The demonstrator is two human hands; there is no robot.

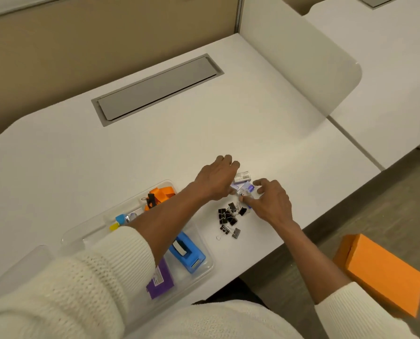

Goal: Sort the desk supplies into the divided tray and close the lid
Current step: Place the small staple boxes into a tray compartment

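A clear divided tray [205, 266] lies on the white desk at lower left, partly under my left forearm. It holds a blue tape dispenser [188, 253], a purple box [161, 281], an orange strap [161, 193] and some markers [121, 220]. Right of the tray lies a pile of black binder clips [229, 217]. Just beyond the clips, both hands meet over a few small white and purple boxes [244, 181]. My left hand [215, 177] curls over their left side. My right hand [272, 200] pinches at their near edge; what it grips is too small to tell.
A clear lid [18, 263] lies left of the tray. A grey cable hatch [157, 89] is set into the desk further back. A white divider panel [301, 57] stands at the right. An orange box [385, 272] sits off the desk edge at lower right.
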